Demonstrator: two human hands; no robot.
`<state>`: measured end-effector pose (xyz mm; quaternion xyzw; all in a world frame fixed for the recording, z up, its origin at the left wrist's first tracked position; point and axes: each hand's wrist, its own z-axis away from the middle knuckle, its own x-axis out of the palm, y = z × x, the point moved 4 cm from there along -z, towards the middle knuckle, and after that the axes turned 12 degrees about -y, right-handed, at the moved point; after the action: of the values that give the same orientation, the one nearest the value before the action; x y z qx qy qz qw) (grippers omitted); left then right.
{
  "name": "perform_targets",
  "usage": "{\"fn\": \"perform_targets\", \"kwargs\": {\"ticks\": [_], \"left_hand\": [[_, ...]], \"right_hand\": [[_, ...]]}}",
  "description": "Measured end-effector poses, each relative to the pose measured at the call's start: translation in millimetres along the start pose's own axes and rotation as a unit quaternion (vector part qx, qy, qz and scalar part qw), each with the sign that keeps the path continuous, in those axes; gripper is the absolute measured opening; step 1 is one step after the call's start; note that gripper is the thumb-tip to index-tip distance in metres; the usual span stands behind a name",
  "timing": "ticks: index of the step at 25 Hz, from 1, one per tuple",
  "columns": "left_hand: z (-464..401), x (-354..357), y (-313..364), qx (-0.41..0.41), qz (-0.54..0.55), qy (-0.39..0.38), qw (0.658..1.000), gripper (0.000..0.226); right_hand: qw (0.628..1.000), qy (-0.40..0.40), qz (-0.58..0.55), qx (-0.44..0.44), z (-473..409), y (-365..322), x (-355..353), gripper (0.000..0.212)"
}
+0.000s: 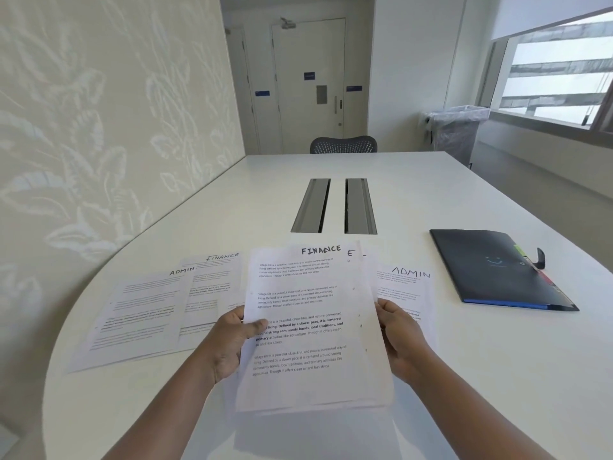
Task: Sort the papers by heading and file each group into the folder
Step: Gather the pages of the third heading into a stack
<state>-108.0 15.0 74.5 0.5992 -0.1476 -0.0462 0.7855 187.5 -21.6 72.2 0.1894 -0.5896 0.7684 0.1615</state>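
Left on the tabletop (431, 194) lie ADMIN (139, 313) and FINANCE sheets (215, 283); both hands, left (229, 343) and right (403, 340), pinch a FINANCE stack (308, 327), apparently several sheets, long axis pointing away; the closed folder (494, 267) lies rightward, nearer the right hand.

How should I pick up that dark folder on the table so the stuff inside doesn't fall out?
Grab the folder by its long left edge, the plain closed-looking side, coming from the left. It lies flat and shut, with coloured tabs poking out on the right and a blue edge along the near end, so those sides probably open. Both hands are busy: the left hand and right hand hold the FINANCE papers.
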Motion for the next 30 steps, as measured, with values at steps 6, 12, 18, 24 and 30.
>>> {"fn": "perform_targets", "kwargs": {"ticks": [6, 12, 18, 24, 30], "left_hand": [[3, 2, 0, 0.033, -0.019, 0.005, 0.999, 0.031], [6, -12, 4, 0.061, -0.068, 0.056, 0.994, 0.023], [18, -40, 15, 0.049, -0.054, 0.024, 0.997, 0.026], [4, -13, 7, 0.027, -0.023, 0.014, 0.999, 0.025], [-1, 7, 3, 0.026, -0.015, 0.013, 0.999, 0.025]], "right_hand": [[0.994, -0.092, 0.057, 0.028, 5, 2, 11, 0.029], [0.990, -0.044, 0.133, 0.007, 0, -1, 1, 0.021], [0.995, 0.046, 0.081, -0.038, -2, -18, -32, 0.021], [0.994, 0.045, 0.069, -0.066, 0, -15, -13, 0.030], [0.994, 0.024, 0.060, -0.087, -1, -11, -1, 0.019]]}}
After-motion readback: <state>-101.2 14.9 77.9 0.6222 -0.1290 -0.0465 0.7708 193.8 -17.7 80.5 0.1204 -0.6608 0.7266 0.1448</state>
